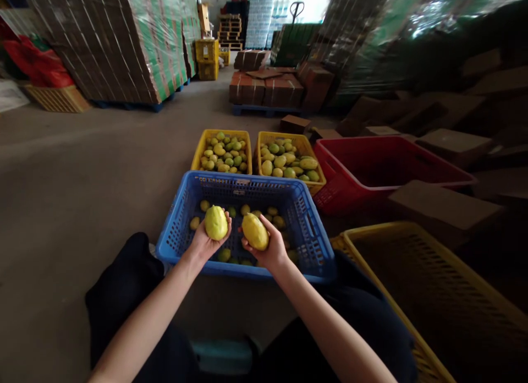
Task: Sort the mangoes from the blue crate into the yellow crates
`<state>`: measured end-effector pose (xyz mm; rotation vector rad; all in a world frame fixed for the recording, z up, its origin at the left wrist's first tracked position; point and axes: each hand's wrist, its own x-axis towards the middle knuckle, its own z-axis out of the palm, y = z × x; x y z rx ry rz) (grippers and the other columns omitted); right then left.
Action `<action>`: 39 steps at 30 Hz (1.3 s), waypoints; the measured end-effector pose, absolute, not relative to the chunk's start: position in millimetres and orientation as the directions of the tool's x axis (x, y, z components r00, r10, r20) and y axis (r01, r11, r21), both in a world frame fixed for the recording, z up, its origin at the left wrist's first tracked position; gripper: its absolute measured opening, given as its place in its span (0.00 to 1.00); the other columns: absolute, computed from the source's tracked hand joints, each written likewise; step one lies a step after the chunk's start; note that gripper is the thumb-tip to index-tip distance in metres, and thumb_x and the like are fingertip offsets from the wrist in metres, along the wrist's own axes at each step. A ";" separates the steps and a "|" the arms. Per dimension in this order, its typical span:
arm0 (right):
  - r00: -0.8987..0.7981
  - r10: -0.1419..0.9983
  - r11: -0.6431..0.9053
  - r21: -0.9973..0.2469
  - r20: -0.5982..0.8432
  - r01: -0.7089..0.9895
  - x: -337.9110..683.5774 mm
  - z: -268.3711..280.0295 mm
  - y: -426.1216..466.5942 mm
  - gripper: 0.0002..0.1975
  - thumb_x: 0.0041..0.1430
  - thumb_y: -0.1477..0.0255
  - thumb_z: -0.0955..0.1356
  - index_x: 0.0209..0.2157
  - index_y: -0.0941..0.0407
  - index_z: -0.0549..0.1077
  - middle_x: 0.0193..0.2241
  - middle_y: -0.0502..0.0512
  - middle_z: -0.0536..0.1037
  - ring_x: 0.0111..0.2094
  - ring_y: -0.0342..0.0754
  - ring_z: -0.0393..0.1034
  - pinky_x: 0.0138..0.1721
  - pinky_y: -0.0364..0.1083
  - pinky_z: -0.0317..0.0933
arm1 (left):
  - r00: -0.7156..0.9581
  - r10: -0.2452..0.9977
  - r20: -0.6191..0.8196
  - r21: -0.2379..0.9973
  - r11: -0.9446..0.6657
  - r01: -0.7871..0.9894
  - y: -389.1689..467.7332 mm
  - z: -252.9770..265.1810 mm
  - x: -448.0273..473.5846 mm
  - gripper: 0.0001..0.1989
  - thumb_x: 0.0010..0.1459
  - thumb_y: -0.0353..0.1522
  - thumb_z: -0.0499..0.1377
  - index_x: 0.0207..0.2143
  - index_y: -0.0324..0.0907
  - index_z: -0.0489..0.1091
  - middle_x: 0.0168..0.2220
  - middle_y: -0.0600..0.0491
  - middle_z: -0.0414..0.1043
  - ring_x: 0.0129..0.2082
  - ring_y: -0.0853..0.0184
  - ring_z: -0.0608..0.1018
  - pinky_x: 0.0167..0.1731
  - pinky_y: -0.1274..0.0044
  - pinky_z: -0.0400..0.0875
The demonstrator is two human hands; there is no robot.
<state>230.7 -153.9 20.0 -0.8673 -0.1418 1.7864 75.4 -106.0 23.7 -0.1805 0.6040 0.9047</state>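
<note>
The left hand (201, 244) is palm up, its grip half curled in a cup around a greenish-yellow fruit (215, 223). The right hand (273, 251) has its grip closed about a yellow fruit (255, 231), thumb along the top. Both fruits are held above the blue crate (306, 229), apart from each other. Loose fruits (224, 255) lie scattered on the bottom of the blue crate.

The blue crate is set on a plain grey-brown floor (103, 168), which extends bare to its left. Just beyond its far rim are two yellow crates (315, 160) filled with green and yellow fruits. To its right are a red tub (335, 186), a large yellow basket (379, 227) and flat-topped cardboard boxes (449, 204) in dim light. Well beyond it, brown boxes (284, 91) sit on a blue pallet (268, 110). Far left of it rises a tall wrapped stack (94, 42). The room is brightest at the far end, behind stacked wooden pallets (230, 31).
</note>
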 end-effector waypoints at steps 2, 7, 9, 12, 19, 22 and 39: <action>-0.147 0.882 -0.371 -0.470 -0.447 -0.801 229.1 20.0 -154.9 0.16 0.59 0.62 0.60 0.32 0.59 0.72 0.21 0.57 0.77 0.19 0.45 0.69 0.15 0.40 0.59 | 0.474 0.697 -0.538 0.121 0.621 -0.775 -107.9 22.8 77.1 0.17 0.64 0.31 0.43 0.42 0.37 0.70 0.30 0.47 0.76 0.30 0.64 0.80 0.28 0.73 0.77; -0.132 0.915 -0.293 -0.401 -0.381 -0.868 223.2 19.1 -155.9 0.17 0.56 0.59 0.63 0.34 0.59 0.73 0.23 0.55 0.77 0.19 0.44 0.68 0.15 0.40 0.60 | 0.534 0.690 -0.488 0.188 0.681 -0.708 -112.7 20.6 75.9 0.18 0.62 0.35 0.46 0.44 0.35 0.70 0.29 0.46 0.76 0.26 0.64 0.79 0.24 0.74 0.76; -0.133 0.920 -0.280 -0.382 -0.367 -0.881 221.9 19.1 -156.1 0.17 0.57 0.59 0.63 0.36 0.59 0.73 0.25 0.55 0.78 0.20 0.44 0.68 0.15 0.40 0.60 | 0.562 0.680 -0.471 0.218 0.707 -0.673 -113.8 20.6 75.1 0.18 0.61 0.36 0.48 0.44 0.33 0.70 0.29 0.45 0.76 0.25 0.65 0.78 0.23 0.76 0.75; -0.115 0.922 -0.262 -0.378 -0.369 -0.888 221.3 19.7 -156.4 0.16 0.58 0.61 0.63 0.39 0.59 0.72 0.28 0.55 0.79 0.22 0.44 0.70 0.17 0.39 0.62 | 0.579 0.668 -0.467 0.226 0.724 -0.652 -113.6 21.9 74.4 0.20 0.61 0.37 0.49 0.47 0.32 0.69 0.29 0.46 0.75 0.26 0.66 0.78 0.24 0.78 0.75; -0.077 0.928 -0.240 -0.424 -0.366 -0.873 220.5 18.2 -156.4 0.13 0.58 0.62 0.63 0.38 0.56 0.72 0.29 0.53 0.79 0.24 0.46 0.73 0.15 0.40 0.62 | 0.527 0.751 -0.399 0.343 0.655 -0.674 -111.6 27.2 72.5 0.16 0.63 0.37 0.47 0.40 0.39 0.71 0.30 0.50 0.75 0.27 0.67 0.78 0.22 0.78 0.74; -0.091 0.964 -0.213 -0.516 -0.251 -0.830 221.8 17.4 -156.7 0.15 0.55 0.58 0.65 0.33 0.56 0.73 0.25 0.52 0.78 0.20 0.46 0.71 0.11 0.40 0.57 | 0.495 0.820 -0.289 0.469 0.572 -0.673 -110.9 28.6 70.7 0.15 0.61 0.34 0.48 0.32 0.38 0.72 0.25 0.51 0.73 0.22 0.66 0.76 0.18 0.77 0.70; -0.047 0.956 -0.176 -0.434 -0.291 -0.884 223.1 21.9 -150.1 0.18 0.61 0.55 0.61 0.37 0.53 0.73 0.30 0.51 0.79 0.23 0.43 0.72 0.17 0.39 0.64 | 0.530 0.757 -0.382 0.534 0.648 -0.543 -114.7 37.7 76.1 0.17 0.60 0.36 0.49 0.35 0.35 0.74 0.27 0.47 0.75 0.22 0.64 0.78 0.19 0.74 0.74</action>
